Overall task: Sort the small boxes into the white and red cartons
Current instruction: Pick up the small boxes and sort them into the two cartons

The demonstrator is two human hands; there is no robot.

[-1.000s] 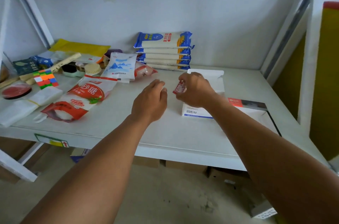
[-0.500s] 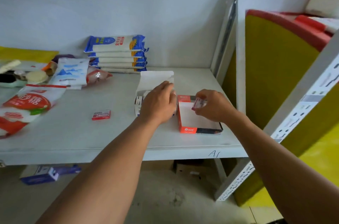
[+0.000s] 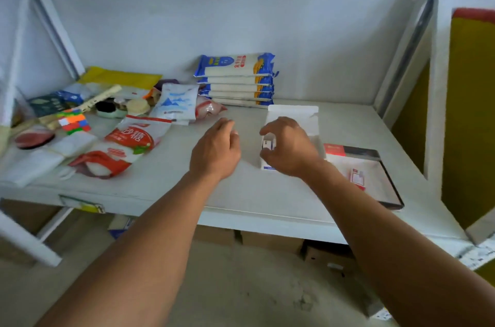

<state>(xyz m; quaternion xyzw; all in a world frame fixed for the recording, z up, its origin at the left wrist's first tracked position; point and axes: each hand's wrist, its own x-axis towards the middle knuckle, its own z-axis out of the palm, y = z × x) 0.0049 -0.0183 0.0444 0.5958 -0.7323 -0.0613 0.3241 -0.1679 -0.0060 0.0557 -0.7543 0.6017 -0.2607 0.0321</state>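
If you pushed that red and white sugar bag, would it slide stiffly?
Probably not: the sugar bag lies slumped and bulging, so it would likely sag and drag. It looks fairly heavy for its size. Its glossy film may feel slippery.

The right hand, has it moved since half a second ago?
Yes. The right hand has left the red-edged carton and now sits over the open white carton beside it, fingers around a small box.
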